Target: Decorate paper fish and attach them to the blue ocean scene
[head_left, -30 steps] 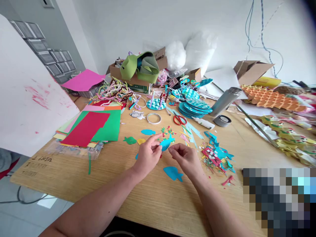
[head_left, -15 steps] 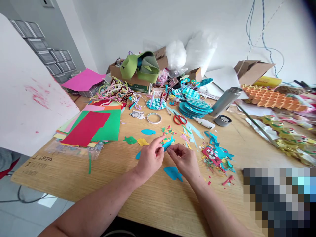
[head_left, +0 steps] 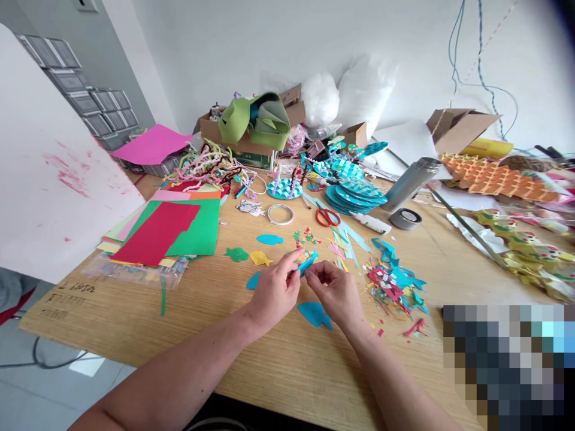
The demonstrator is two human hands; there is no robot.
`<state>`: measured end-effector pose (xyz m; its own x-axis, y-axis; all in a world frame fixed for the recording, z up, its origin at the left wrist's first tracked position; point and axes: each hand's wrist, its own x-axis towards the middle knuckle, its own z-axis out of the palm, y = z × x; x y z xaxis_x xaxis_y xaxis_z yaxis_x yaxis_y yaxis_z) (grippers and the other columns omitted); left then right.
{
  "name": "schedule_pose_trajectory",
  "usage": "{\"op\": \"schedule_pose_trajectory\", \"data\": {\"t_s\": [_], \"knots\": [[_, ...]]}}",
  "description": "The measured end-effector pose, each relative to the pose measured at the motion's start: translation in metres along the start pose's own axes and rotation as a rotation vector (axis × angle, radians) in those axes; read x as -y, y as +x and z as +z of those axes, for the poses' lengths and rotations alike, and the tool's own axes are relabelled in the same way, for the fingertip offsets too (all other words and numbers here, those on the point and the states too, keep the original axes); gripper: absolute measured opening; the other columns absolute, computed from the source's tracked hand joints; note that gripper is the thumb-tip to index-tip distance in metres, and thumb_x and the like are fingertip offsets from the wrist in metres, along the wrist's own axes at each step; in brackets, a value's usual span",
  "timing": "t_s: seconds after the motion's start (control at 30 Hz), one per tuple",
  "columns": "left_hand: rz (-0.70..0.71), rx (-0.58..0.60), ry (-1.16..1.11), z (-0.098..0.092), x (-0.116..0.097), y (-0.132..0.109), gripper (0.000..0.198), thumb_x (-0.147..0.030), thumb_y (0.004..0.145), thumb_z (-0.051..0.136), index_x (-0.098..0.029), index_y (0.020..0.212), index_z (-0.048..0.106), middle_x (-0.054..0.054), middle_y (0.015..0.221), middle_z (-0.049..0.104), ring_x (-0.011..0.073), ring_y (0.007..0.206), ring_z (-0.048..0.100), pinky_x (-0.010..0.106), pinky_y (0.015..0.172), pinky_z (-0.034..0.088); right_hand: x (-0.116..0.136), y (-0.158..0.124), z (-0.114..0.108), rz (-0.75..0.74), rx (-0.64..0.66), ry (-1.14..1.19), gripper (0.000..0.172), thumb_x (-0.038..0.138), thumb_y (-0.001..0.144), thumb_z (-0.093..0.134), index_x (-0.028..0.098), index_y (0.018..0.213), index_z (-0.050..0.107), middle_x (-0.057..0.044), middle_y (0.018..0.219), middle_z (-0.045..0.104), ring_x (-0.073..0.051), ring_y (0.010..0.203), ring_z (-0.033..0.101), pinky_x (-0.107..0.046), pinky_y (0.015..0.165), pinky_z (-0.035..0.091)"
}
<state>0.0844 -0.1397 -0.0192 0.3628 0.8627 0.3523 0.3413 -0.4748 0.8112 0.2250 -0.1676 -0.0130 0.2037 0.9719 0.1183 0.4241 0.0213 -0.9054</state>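
Observation:
Between my two hands, just above the table, is a blue paper fish (head_left: 307,263), seen nearly edge-on. My left hand (head_left: 277,286) is closed on its near left side, the index finger reaching out over it. Pinched fingers of my right hand (head_left: 333,292) meet its right side; their tips are partly hidden. Below the hands lies a larger blue paper fish (head_left: 315,315). Left of them are a green paper fish (head_left: 236,254), a yellow one (head_left: 260,258) and a blue one (head_left: 269,239). Another blue cutout (head_left: 254,280) is partly covered by my left hand.
Red scissors (head_left: 327,218), a tape roll (head_left: 280,214) and a glue bottle (head_left: 371,223) lie beyond my hands. Paper scraps (head_left: 390,281) are heaped at right, coloured sheets (head_left: 157,233) at left. A steel flask (head_left: 413,182) leans behind its grey lid (head_left: 405,219).
The blue fish between my fingers has tilted slightly and shows a narrower face. My left hand has shifted a little; my right hand stays almost in place.

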Motion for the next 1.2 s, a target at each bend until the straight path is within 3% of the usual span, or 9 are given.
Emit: {"op": "schedule_pose_trajectory", "data": {"t_s": [0.73, 1.03, 1.2], "knots": [[-0.146, 0.031, -0.244, 0.001, 0.006, 0.004, 0.047, -0.012, 0.083, 0.047, -0.018, 0.129, 0.052, 0.000, 0.069, 0.062, 0.0105, 0.059, 0.055, 0.019, 0.060, 0.047, -0.001, 0.002, -0.004, -0.034, 0.016, -0.077, 0.013, 0.029, 0.074, 0.057, 0.018, 0.067, 0.056, 0.001, 0.059, 0.056, -0.012, 0.052, 0.048, -0.024, 0.051, 0.039], [-0.359, 0.071, -0.559, -0.002, 0.002, 0.009, 0.052, -0.016, 0.077, 0.054, -0.017, 0.130, 0.051, -0.002, 0.068, 0.062, 0.0120, 0.063, 0.060, 0.025, 0.063, 0.056, -0.009, 0.011, -0.011, 0.257, 0.069, 0.223, 0.040, 0.044, 0.054, 0.080, 0.017, 0.072, 0.057, 0.003, 0.057, 0.054, -0.010, 0.050, 0.045, -0.025, 0.047, 0.035], [-0.439, 0.077, -0.683, -0.004, -0.002, 0.011, 0.056, -0.016, 0.073, 0.059, -0.014, 0.128, 0.053, -0.004, 0.063, 0.061, 0.0102, 0.058, 0.057, 0.027, 0.061, 0.058, -0.007, 0.011, -0.013, 0.323, 0.174, 0.378, 0.036, 0.045, 0.056, 0.079, 0.018, 0.065, 0.056, 0.003, 0.055, 0.054, -0.010, 0.050, 0.046, -0.025, 0.049, 0.037]]}}
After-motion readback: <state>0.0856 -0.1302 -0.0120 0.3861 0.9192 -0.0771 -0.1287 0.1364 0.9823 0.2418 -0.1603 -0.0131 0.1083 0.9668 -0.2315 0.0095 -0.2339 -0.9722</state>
